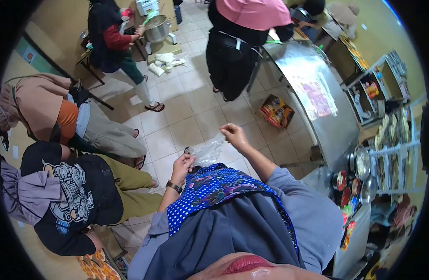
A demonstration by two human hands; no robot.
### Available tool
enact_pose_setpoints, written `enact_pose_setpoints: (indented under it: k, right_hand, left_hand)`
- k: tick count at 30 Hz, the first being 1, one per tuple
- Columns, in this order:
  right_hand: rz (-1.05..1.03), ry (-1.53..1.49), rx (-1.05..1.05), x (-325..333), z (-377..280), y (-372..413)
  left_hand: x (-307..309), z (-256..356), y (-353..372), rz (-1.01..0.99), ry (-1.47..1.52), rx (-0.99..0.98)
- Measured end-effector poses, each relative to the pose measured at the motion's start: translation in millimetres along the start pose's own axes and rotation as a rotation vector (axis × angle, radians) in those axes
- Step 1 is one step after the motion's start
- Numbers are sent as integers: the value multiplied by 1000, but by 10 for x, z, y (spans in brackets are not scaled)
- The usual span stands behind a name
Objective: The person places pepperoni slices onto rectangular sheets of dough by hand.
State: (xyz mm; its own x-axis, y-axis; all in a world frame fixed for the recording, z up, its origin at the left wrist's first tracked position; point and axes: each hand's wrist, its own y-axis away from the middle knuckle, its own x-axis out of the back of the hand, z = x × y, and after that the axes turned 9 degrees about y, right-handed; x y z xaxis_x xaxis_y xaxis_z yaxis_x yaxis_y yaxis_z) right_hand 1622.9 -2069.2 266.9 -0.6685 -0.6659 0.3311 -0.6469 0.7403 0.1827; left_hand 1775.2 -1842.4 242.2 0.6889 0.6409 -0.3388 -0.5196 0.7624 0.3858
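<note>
A clear plastic bag (209, 151) is stretched between my two hands in front of my blue patterned apron (224, 182). My left hand (182, 168), with a watch on the wrist, pinches the bag's lower left side. Higher up and to the right, my right hand (234, 136) grips the opposite edge between thumb and fingers. The bag looks thin and crumpled; I cannot make out anything inside it.
A metal table (335, 126) runs along the right, with bowls (362, 163) at its near end. A box of packets (276, 112) sits on the tiled floor. Several people stand at the left and ahead, one beside a mixer bowl (157, 29). White packages (165, 63) lie near it.
</note>
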Motion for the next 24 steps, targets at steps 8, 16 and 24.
enact_pose_setpoints:
  k: [8, 16, 24]
  right_hand:
    - [-319, -364, -173, -502, -582, -1339]
    - [-142, -492, -231, -789, -844, -2468]
    - [-606, -1, -3, -1057, -897, -2717]
  left_hand:
    - [275, 1053, -1507, -112, 183, 71]
    - [723, 1575, -2665, -385, -81, 192]
    - [760, 1349, -2862, -493, -63, 11]
